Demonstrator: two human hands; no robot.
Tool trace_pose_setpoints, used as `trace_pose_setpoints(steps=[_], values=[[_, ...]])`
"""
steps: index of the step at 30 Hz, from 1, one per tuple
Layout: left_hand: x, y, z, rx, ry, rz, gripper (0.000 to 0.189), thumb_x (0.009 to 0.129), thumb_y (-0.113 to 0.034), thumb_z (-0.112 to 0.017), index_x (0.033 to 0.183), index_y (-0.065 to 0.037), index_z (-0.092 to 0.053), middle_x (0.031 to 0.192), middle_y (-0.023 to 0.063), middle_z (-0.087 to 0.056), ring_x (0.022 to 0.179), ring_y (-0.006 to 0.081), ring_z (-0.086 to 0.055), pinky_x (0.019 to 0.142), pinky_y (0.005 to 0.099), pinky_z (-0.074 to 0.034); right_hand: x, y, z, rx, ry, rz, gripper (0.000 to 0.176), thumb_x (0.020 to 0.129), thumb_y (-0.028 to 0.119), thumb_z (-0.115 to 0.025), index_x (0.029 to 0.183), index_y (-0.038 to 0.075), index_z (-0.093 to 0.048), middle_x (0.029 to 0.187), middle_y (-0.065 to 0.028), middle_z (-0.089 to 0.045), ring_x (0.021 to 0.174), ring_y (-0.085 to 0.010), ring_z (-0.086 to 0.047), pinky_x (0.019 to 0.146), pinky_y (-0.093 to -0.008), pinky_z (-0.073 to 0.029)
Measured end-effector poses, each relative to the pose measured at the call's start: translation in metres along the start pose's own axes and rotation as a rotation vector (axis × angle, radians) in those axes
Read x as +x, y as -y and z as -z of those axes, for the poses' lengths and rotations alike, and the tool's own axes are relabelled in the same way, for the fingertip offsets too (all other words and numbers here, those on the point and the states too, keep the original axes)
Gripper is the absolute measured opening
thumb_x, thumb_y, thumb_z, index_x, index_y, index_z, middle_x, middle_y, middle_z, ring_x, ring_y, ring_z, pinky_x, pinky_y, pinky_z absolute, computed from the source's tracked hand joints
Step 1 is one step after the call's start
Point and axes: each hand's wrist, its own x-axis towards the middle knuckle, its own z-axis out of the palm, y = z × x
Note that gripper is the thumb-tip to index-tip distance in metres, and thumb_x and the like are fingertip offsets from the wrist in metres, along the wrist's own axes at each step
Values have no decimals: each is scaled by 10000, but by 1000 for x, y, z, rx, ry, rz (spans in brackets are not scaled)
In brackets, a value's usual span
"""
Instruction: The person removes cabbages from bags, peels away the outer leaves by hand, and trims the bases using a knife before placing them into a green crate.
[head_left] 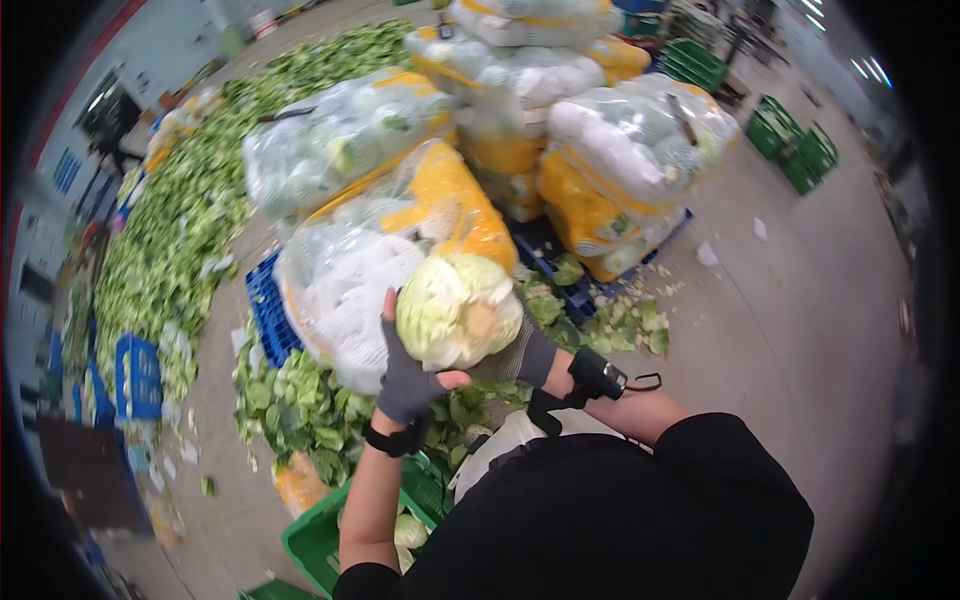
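Note:
A pale green cabbage, its cut stem facing me, is held up between both hands. My left hand, in a grey fingerless glove, grips its left and lower side, with the thumb pointing right beneath it. My right hand, also gloved, supports the cabbage from the lower right; its fingers are mostly hidden behind the head. Just beyond the hands stands a clear and yellow plastic bag with white foam nets showing inside. Below my left forearm is a green crate with more cabbages in it.
Several filled bags are stacked ahead on blue pallets. Loose leaves litter the floor near me, and a large leaf heap spreads at left. A blue crate stands left; green crates stand far right.

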Motion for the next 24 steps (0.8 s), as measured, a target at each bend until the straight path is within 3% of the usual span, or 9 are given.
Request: trace_pose_setpoints(steps=[2, 4, 6, 9, 12, 15, 19, 22, 24], values=[[4, 1, -22, -143, -58, 63, 1132, 506, -283, -834, 1345, -73, -104, 1272, 134, -350, 1175, 251, -384, 987, 366, -317, -13, -9, 19, 257, -91, -99, 749, 698, 323, -701, 1284, 73, -306, 1266, -59, -417, 1154, -166, -406, 995, -311, -321], [8, 18, -35, -198, -40, 72, 994, 570, -305, -778, 1320, -66, -171, 1237, 131, -386, 1149, 242, -409, 967, 356, -340, -34, -2, 57, -180, -53, -40, 466, 854, 243, -516, 1259, 60, -374, 1229, -59, -460, 1102, -150, -451, 968, -299, -345], [20, 38, -48, -250, 15, 190, 949, 600, -341, -752, 1311, -56, -191, 1225, 131, -396, 1138, 240, -416, 955, 351, -351, -55, 16, 81, 455, -358, -448, 375, 913, 203, -379, 1261, 62, -382, 1226, -60, -462, 1083, -129, -453, 952, -275, -350], [47, 62, -89, -291, 62, 408, 870, 659, -403, -696, 1294, -35, -229, 1210, 132, -410, 1118, 237, -429, 936, 345, -366, -72, 23, 112, 239, -595, -232, 387, 917, 225, -395, 1264, 55, -382, 1216, -59, -487, 1098, -139, -471, 944, -280, -377], [96, 96, -135, -310, 125, 521, 901, 692, -350, -698, 1324, -21, -147, 1209, 149, -411, 1125, 238, -425, 941, 351, -366, -93, -4, 197, 327, -711, -325, 354, 921, 212, -364, 1242, 69, -414, 1185, -51, -500, 1069, -125, -473, 914, -251, -371], [164, 103, -221, -131, 288, 364, 1230, 540, -146, -824, 1343, -42, 101, 1245, 174, -362, 1159, 252, -397, 965, 370, -353, -91, 31, 281, 480, -747, -208, 353, 921, 225, -371, 1231, 66, -428, 1179, -44, -505, 1055, -122, -485, 900, -253, -380], [247, 150, -328, 62, 291, 66, 1205, 509, -162, -840, 1343, -30, 20, 1263, 161, -320, 1155, 256, -391, 956, 373, -359, -86, 82, 412, 377, -807, -141, 346, 917, 244, -367, 1198, 71, -469, 1156, -27, -526, 1031, -114, -501, 875, -251, -394], [319, 167, -393, 83, 300, 87, 1119, 521, -153, -832, 1320, -20, -60, 1259, 162, -326, 1145, 254, -398, 953, 371, -362, -72, 119, 505, 382, -858, -187, 359, 906, 282, -352, 1140, 59, -507, 1088, -75, -565, 982, -173, -534, 856, -279, -404], [364, 184, -416, 65, 295, 113, 1053, 528, -145, -823, 1294, -11, -112, 1239, 166, -341, 1142, 248, -398, 952, 366, -364, -68, 136, 558, -528, -736, -227, 390, 902, 303, -314, 1094, 28, -515, 1079, -167, -560, 996, -270, -533, 865, -329, -395]])
